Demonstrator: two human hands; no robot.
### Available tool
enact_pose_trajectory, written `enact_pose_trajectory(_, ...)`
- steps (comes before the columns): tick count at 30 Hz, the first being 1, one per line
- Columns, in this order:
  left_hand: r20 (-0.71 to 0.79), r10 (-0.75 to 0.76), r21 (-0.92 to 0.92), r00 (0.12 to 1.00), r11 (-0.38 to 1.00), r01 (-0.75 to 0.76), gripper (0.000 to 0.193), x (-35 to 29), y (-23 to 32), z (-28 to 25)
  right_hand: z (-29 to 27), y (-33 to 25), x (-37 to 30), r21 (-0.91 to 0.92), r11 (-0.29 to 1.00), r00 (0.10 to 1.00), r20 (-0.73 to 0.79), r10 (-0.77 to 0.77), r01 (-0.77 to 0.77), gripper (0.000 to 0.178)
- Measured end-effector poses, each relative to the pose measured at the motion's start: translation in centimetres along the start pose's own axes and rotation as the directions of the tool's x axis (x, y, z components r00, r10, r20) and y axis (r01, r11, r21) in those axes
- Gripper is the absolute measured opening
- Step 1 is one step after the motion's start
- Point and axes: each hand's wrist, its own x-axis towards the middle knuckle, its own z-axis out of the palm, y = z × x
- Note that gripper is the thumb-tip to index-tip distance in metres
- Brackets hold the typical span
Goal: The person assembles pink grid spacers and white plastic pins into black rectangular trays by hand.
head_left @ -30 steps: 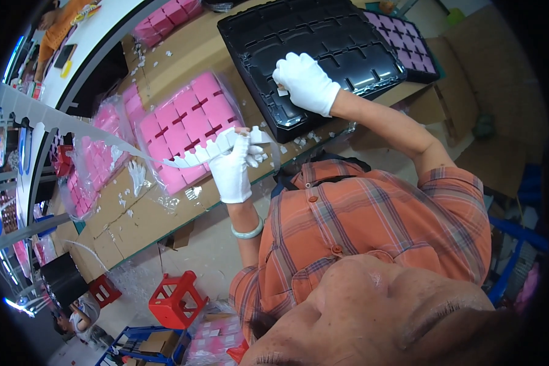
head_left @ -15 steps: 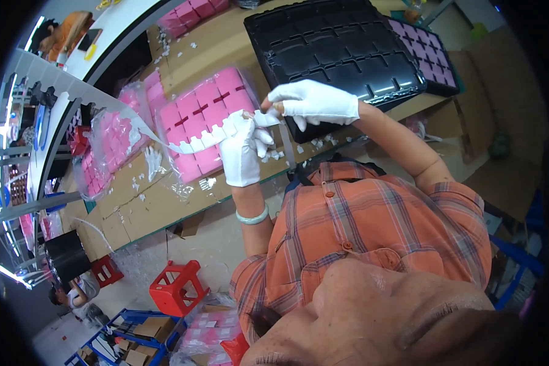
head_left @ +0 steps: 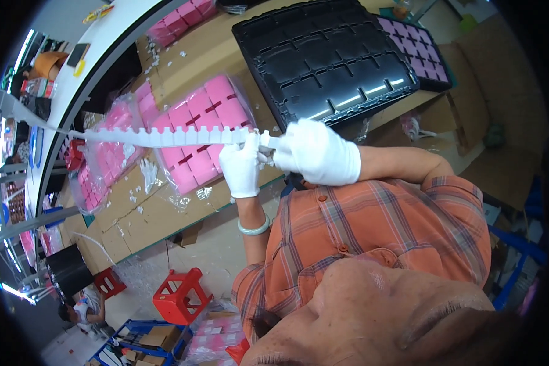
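Note:
A long white strip [head_left: 165, 138] with notches along one edge stretches leftward from my hands over the table. My left hand [head_left: 240, 169], in a white glove with bare fingertips, pinches the strip near its right end. Close beside it, my gloved right hand [head_left: 318, 152] is closed round the end piece of the strip; its fingertips are hidden behind the back of the glove. Under the strip lies a pack of pink foam blocks [head_left: 192, 168] in clear plastic.
A large black plastic tray [head_left: 323, 67] lies beyond my right hand, with purple blocks [head_left: 412, 46] in another tray behind it. More bagged pink blocks [head_left: 113, 149], a spare white glove [head_left: 148, 175] and white scraps lie leftward. A red stool [head_left: 182, 296] stands on the floor.
My right hand has come down and closer to my body, turning over at the strip's end. The strip has straightened and risen, no longer sagging across the pink blocks.

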Motion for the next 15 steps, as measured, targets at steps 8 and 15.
enact_pose_trajectory(8,-0.053,-0.055,-0.01,0.997,0.998,0.054,0.019,0.8,-0.7,-1.0,-1.5,18.9,5.8,0.056,0.875,0.876,0.091,0.474,-0.48,0.01)
enact_pose_trajectory(15,-0.068,0.052,-0.027,0.996,0.998,-0.054,0.016,1.8,-1.5,-0.8,5.2,28.6,10.0,-0.263,0.813,0.813,0.138,0.565,-0.52,0.018)
